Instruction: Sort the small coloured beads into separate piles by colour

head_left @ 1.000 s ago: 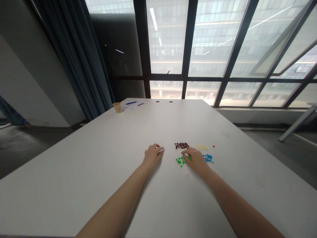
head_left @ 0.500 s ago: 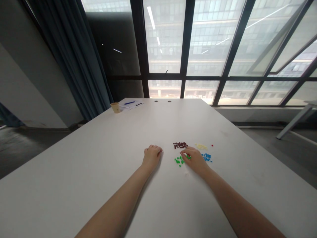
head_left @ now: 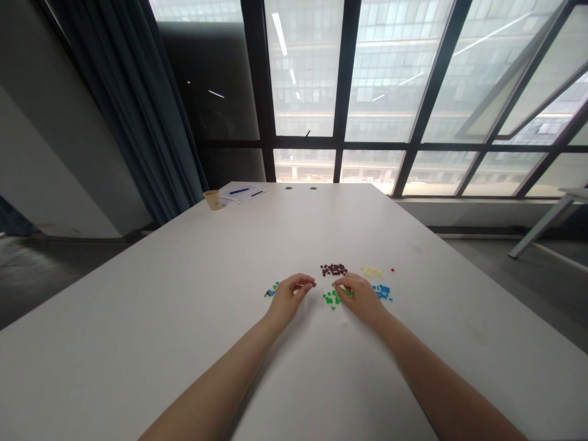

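1. My left hand [head_left: 290, 294] is up over the table [head_left: 294, 233], with my thumb and finger tips close together. There seems to be a tiny dark bit at the tips, but it is too small for me to be sure I am pinching it. If it is there, it could slip out, because such a small thing gives me little to hold.

2. My right hand [head_left: 361, 294] is bent low over part of the green bits [head_left: 329, 300]. Its tips point at my left hand. I can't make out if they hold anything. If I slide this hand, I could push the green bits apart, since some lie right by my fingers.

3. The brown bits [head_left: 334, 269] are just past my right fingers. A knuckle could bump the near ones down into the green, because the two heaps sit so close.

4. The blue bits [head_left: 383, 291] lie just beside the outer side of my right hand. If I swing my wrist out, I could knock them about. The yellow bits [head_left: 372, 271] are a little farther off, and so is the red bit [head_left: 392, 270], so I think they are safer.

5. A small mixed heap [head_left: 271, 292] lies just beside my left hand. If I pull that hand back without looking, I could scatter it.
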Demonstrator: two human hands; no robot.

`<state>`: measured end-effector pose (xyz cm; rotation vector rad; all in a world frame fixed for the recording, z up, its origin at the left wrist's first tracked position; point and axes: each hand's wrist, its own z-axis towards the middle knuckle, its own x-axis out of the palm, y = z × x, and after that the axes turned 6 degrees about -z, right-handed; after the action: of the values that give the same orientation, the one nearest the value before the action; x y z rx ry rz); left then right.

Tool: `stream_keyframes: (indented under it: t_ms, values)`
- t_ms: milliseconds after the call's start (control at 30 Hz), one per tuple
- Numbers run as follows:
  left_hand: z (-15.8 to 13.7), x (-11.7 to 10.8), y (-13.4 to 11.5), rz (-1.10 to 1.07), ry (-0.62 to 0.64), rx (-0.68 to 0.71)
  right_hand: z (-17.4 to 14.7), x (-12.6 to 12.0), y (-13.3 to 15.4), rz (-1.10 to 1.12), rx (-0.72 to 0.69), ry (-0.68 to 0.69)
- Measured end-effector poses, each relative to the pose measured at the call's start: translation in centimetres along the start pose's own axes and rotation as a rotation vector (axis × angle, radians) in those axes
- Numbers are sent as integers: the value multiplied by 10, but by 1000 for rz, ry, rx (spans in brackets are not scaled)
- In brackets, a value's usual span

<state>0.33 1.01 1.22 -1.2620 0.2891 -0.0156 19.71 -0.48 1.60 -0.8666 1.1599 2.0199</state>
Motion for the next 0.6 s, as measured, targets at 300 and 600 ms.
stream_keyframes:
  t_ms: [300, 600]
  values:
    - [-4, 3, -4, 20, 52, 35, -3, 0, 10, 36, -66, -20]
    - [-5, 4, -6, 104, 48, 49, -4, 4, 23, 50, -119, -117]
